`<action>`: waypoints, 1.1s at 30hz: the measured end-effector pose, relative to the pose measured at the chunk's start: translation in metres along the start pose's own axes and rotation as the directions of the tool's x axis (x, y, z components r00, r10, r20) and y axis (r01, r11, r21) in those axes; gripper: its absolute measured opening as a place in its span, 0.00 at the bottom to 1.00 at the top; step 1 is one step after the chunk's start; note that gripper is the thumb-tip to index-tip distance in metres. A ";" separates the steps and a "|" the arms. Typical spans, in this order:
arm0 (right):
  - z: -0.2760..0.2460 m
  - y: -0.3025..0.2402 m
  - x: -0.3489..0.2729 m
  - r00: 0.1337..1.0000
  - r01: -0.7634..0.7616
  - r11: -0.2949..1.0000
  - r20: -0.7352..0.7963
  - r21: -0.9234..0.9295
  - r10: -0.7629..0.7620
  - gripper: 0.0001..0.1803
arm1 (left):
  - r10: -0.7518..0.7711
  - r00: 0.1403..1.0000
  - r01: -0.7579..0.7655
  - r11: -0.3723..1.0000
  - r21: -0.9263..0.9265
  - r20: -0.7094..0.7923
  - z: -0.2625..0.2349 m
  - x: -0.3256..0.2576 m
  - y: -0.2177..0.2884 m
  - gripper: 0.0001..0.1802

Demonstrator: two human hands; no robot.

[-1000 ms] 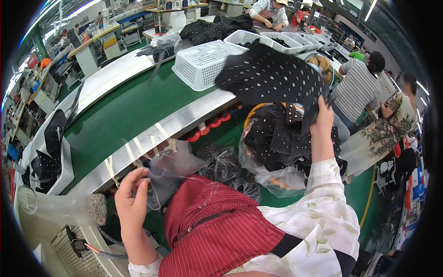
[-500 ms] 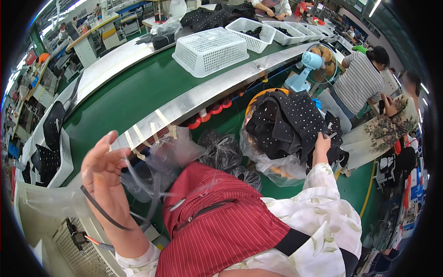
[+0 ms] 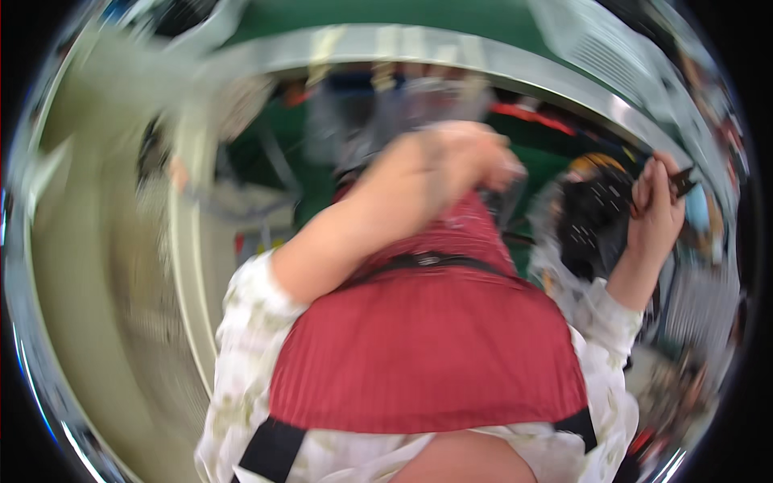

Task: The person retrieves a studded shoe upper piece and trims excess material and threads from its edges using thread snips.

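My left hand (image 3: 483, 157) reaches across in front of the red striped apron (image 3: 427, 346), its forearm slanting up from the left. Motion smears its fingers, so I cannot see whether they hold anything. A dark band circles the left wrist. At the right my right hand (image 3: 656, 197) is raised with fingers closed on a small dark thing whose jagged end sticks out on the right; its kind is too blurred to tell. Just left of that hand lies black fabric with white dots (image 3: 594, 213), heaped in a container lined with clear plastic (image 3: 547, 229).
A metal-edged table (image 3: 515, 60) with a green top curves across the far side, tape strips on its edge. White baskets (image 3: 608, 56) stand on it at the upper right. A large cream-coloured bin (image 3: 80, 266) fills the left. Plastic bags (image 3: 342, 121) hang below the table edge.
My view has swung left and down, with strong blur. The left hand has moved from the far left to the middle, over the apron. The right hand has lifted off the dotted fabric.
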State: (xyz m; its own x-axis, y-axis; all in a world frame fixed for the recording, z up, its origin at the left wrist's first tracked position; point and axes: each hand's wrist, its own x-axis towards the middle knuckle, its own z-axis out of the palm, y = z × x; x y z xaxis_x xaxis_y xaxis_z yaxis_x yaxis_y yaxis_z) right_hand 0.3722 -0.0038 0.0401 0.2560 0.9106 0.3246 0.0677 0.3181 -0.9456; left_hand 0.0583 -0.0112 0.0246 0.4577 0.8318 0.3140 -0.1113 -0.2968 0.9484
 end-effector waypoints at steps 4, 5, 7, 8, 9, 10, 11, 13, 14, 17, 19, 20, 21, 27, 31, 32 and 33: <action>0.122 0.051 -0.015 0.820 -0.335 0.936 0.455 -0.110 0.347 0.14 | 0.089 0.996 -0.090 0.994 0.067 0.019 0.013 -0.013 -0.007 0.14; 0.143 0.067 -0.019 0.711 -0.333 0.916 0.578 -0.226 0.401 0.16 | 0.070 0.998 -0.070 0.997 0.023 0.007 0.020 -0.019 -0.002 0.14; 0.181 0.075 -0.037 0.411 -0.461 0.787 0.688 -0.410 0.599 0.19 | 0.151 0.988 -0.151 0.989 -0.003 0.044 0.033 -0.025 -0.004 0.14; 0.196 0.091 -0.047 0.328 -0.430 0.800 0.753 -0.419 0.571 0.20 | 0.229 0.972 -0.233 0.970 0.072 0.055 0.036 -0.027 -0.005 0.14; 0.206 0.117 -0.059 0.234 -0.402 0.814 0.813 -0.419 0.534 0.22 | 0.299 0.952 -0.306 0.940 0.153 0.070 0.042 -0.029 -0.006 0.14; 0.211 0.145 -0.072 0.162 -0.275 0.877 0.880 -0.394 0.446 0.24 | 0.301 0.951 -0.307 0.942 0.137 0.066 0.046 -0.034 -0.001 0.14; 0.215 0.173 -0.083 0.064 -0.154 0.928 0.934 -0.339 0.352 0.26 | 0.240 0.968 -0.250 0.955 0.159 0.079 0.045 -0.040 0.007 0.14; 0.212 0.201 -0.098 -0.192 -0.115 0.880 0.880 -0.460 0.435 0.27 | 0.173 0.981 -0.186 0.968 0.172 0.085 0.034 -0.049 0.020 0.14; 0.206 0.206 -0.097 -0.294 -0.054 0.856 0.828 -0.514 0.478 0.25 | 0.057 0.981 -0.105 0.960 0.260 0.185 0.024 -0.053 0.026 0.13; 0.184 0.228 -0.096 -0.140 -0.123 0.793 0.801 -0.597 0.581 0.23 | 0.096 0.980 -0.125 0.979 0.161 0.177 0.002 -0.080 0.010 0.12; 0.178 0.223 -0.084 -0.037 -0.029 0.827 0.827 -0.562 0.561 0.21 | 0.103 0.991 -0.098 0.994 -0.055 0.090 -0.024 -0.103 0.008 0.12; 0.167 0.229 -0.082 0.019 -0.017 0.806 0.806 -0.591 0.591 0.21 | 0.079 0.995 -0.063 0.971 -0.232 0.059 -0.035 -0.115 0.005 0.14; 0.163 0.233 -0.079 0.057 0.004 0.801 0.800 -0.599 0.598 0.21 | 0.065 0.998 -0.058 0.954 -0.295 0.014 -0.038 -0.132 0.006 0.14; 0.149 0.243 -0.082 0.355 0.200 0.758 0.767 -0.620 0.534 0.28 | -0.003 0.895 -0.035 0.996 -0.078 -0.446 -0.016 -0.172 0.039 0.22; 0.141 0.246 -0.084 0.371 0.315 0.462 0.555 -0.829 0.744 0.35 | -0.188 0.640 0.172 0.980 -0.100 -0.745 -0.004 -0.155 0.039 0.23; 0.150 0.238 -0.082 0.296 0.381 0.446 0.564 -0.809 0.771 0.28 | -0.179 0.634 0.207 0.977 -0.059 -0.753 0.000 -0.155 0.048 0.23; 0.151 0.237 -0.079 0.231 0.455 0.477 0.617 -0.752 0.752 0.20 | -0.181 0.632 0.245 0.969 -0.027 -0.753 0.001 -0.156 0.052 0.23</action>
State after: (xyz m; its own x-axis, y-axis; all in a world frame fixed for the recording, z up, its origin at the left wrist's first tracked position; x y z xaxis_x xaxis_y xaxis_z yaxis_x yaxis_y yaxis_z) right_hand 0.2225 0.0398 -0.2065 -0.4849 0.6128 -0.6240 0.8739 0.3673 -0.3184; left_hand -0.0178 -0.1565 0.0246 -0.3550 0.9329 0.0600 -0.0193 -0.0715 0.9973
